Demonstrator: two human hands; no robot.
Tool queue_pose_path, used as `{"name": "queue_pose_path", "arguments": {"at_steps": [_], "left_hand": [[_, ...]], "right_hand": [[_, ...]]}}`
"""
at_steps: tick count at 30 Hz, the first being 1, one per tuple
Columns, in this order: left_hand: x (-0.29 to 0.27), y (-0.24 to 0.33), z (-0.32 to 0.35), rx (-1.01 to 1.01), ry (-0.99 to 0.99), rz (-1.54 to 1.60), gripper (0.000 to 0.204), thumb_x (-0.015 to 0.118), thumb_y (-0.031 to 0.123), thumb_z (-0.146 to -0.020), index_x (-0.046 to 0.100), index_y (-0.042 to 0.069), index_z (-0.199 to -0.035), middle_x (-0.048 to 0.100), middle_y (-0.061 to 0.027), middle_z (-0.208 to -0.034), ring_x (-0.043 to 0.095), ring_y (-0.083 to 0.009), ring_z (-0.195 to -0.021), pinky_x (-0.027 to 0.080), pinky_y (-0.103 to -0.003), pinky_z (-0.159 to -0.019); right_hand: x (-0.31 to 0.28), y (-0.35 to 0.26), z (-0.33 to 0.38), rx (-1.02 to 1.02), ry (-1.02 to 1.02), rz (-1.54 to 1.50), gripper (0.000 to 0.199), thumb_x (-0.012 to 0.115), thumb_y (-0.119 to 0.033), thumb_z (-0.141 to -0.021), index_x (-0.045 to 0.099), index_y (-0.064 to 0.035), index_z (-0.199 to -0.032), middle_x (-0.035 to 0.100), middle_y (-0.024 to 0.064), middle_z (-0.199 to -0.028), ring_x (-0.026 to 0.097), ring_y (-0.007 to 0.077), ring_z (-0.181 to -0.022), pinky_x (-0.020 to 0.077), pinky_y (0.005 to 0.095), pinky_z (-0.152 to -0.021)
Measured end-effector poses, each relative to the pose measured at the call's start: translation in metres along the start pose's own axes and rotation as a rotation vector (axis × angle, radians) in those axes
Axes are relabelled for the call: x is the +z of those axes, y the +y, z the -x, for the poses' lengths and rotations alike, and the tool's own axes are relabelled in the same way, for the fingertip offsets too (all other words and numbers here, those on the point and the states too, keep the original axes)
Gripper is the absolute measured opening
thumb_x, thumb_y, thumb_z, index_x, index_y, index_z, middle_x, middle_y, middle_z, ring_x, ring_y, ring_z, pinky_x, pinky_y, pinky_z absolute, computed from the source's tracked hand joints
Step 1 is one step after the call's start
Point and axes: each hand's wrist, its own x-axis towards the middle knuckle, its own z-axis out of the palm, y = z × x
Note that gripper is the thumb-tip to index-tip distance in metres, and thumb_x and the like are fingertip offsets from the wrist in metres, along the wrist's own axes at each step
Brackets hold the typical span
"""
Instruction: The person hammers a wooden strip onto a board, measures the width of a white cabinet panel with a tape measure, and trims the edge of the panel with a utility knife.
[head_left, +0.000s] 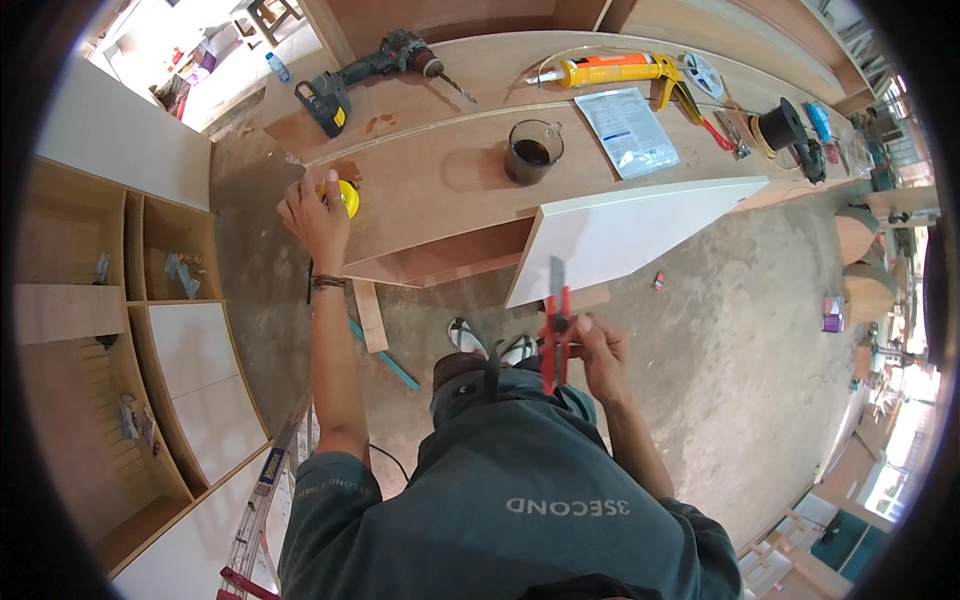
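Observation:
My left hand (315, 213) reaches out to the near left edge of a long plywood bench (440, 185) and rests on a small round yellow object (346, 197) there. My right hand (600, 352) is close to my chest and grips red-handled pliers (555, 325) by the handles, jaws pointing up. Just above the pliers, a white laminated board (620, 235) leans off the bench edge toward me.
On the bench lie a cordless drill (370, 75), a dark glass cup (532, 152), an orange caulking gun (615, 72), a clear plastic packet (628, 130) and a black spool (785, 125). Open wooden cabinets (150, 330) stand to my left. Offcuts lie on the concrete floor (720, 340).

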Motion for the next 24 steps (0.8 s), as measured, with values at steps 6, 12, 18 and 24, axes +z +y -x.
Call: {"name": "queue_pose_path", "arguments": {"at_steps": [6,12,18,24], "left_hand": [[-0.032,0.127,0.064,0.085,-0.449,0.789,0.025,0.070,0.020,-0.093,0.067,0.006,-0.113,0.068,-0.0107,-0.092,0.069,-0.0231,-0.086,0.054,-0.033,-0.073],[-0.011,0.209,0.093,0.164,-0.614,0.750,0.041,0.075,0.020,-0.088,0.064,0.002,-0.124,0.064,-0.0125,-0.119,0.065,-0.0251,-0.104,0.055,-0.036,-0.082],[0.004,0.215,0.079,0.204,-0.645,0.610,0.039,0.077,0.020,-0.086,0.065,0.001,-0.118,0.066,-0.0133,-0.116,0.067,-0.0254,-0.100,0.055,-0.036,-0.081],[0.007,0.193,0.105,0.000,-0.843,0.732,0.043,0.076,0.027,-0.086,0.067,-0.002,-0.117,0.075,-0.0158,-0.090,0.073,-0.0311,-0.079,0.058,-0.039,-0.074]], "right_hand": [[-0.014,-0.014,0.013,-0.128,0.152,0.137,0.026,0.069,-0.008,-0.094,0.049,-0.0034,-0.109,0.065,0.0102,-0.095,0.068,0.0166,-0.063,0.0560,0.0277,-0.054],[-0.041,-0.012,0.012,-0.148,0.204,0.105,0.032,0.064,-0.009,-0.092,0.052,-0.0010,-0.121,0.062,0.0086,-0.090,0.062,0.0125,-0.061,0.0537,0.0282,-0.054],[-0.031,-0.032,-0.007,-0.113,0.213,0.320,0.016,0.055,-0.017,-0.101,0.056,-0.0036,-0.109,0.055,0.0017,-0.067,0.055,0.0088,-0.054,0.0439,0.0267,-0.048],[0.008,-0.025,-0.069,-0.431,0.295,1.003,0.017,0.048,-0.018,-0.103,0.052,-0.0038,-0.113,0.067,0.0251,-0.089,0.063,0.0505,-0.079,0.0488,0.0555,-0.065]]}}
